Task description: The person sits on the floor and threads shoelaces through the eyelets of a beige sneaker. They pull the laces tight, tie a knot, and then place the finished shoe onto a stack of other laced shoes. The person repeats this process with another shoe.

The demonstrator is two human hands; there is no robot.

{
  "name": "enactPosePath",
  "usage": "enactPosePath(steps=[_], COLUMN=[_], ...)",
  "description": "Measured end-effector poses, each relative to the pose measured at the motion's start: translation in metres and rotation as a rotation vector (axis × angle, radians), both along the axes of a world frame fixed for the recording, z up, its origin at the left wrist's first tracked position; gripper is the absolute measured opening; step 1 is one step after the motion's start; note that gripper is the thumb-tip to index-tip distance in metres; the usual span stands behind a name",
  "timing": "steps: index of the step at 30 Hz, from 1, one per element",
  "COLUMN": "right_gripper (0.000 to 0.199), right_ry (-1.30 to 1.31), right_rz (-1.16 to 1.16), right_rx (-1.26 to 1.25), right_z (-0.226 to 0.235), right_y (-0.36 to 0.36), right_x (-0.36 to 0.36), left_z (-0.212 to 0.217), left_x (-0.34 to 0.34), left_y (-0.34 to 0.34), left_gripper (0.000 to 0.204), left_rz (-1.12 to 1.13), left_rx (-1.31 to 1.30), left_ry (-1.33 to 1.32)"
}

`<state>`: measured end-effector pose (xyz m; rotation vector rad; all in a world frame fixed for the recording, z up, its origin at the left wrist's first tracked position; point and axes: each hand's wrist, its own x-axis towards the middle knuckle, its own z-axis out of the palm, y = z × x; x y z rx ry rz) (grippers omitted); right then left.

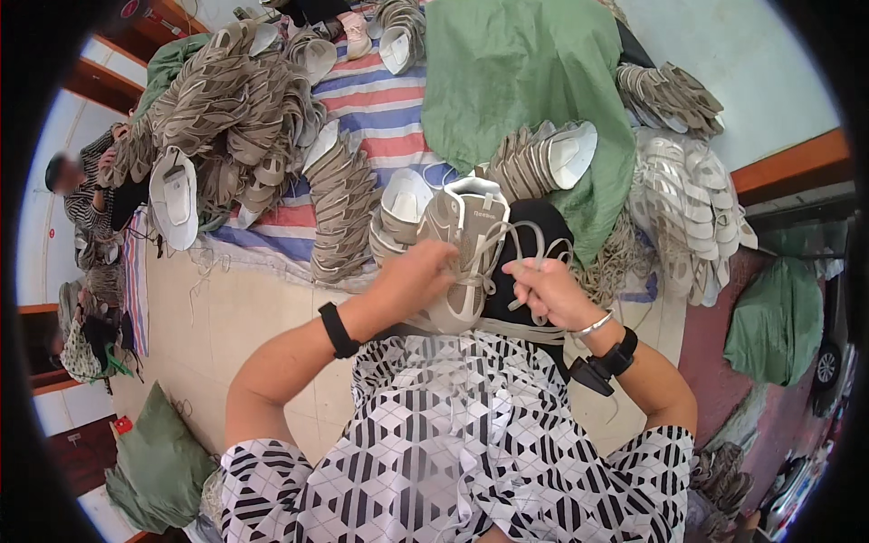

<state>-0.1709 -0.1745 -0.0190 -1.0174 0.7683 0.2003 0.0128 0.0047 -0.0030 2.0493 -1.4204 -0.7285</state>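
Observation:
A beige shoe upper (440,222) with a white collar lining lies over my lap, its toe toward me. My left hand (418,279) is closed on its left edge near the lace holes, fingertips partly blurred. To the right of it, my right hand (554,294) pinches a pale beige shoelace (541,242), which loops up and runs back into the lacing on the front of the upper. Further lace hangs below my right wrist. Just beyond the upper, a nested row of similar uppers (529,163) rests on green cloth, and another white-lined upper (405,195) sits at its left.
Striped sheeting (385,90) and a green cloth (516,68) cover the area ahead, with a large heap of uppers (217,100) on the left. White uppers (683,204) and a bundle of laces (615,258) lie at the right. Another person (95,181) sits far left.

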Motion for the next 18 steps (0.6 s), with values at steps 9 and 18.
enactPosePath(steps=[9,18], right_gripper=[0.019,0.023], right_ry=[0.187,0.114], right_rz=[0.209,0.181], right_rx=[-0.083,0.035], right_z=[-0.018,-0.016], right_y=[0.020,0.013], right_x=[0.022,0.015], left_z=[-0.017,-0.013], left_x=[0.009,0.018], left_y=[0.005,0.013], left_gripper=[0.007,0.012], left_rz=[0.093,-0.106], left_rx=[0.039,-0.108], left_ry=[0.518,0.024])
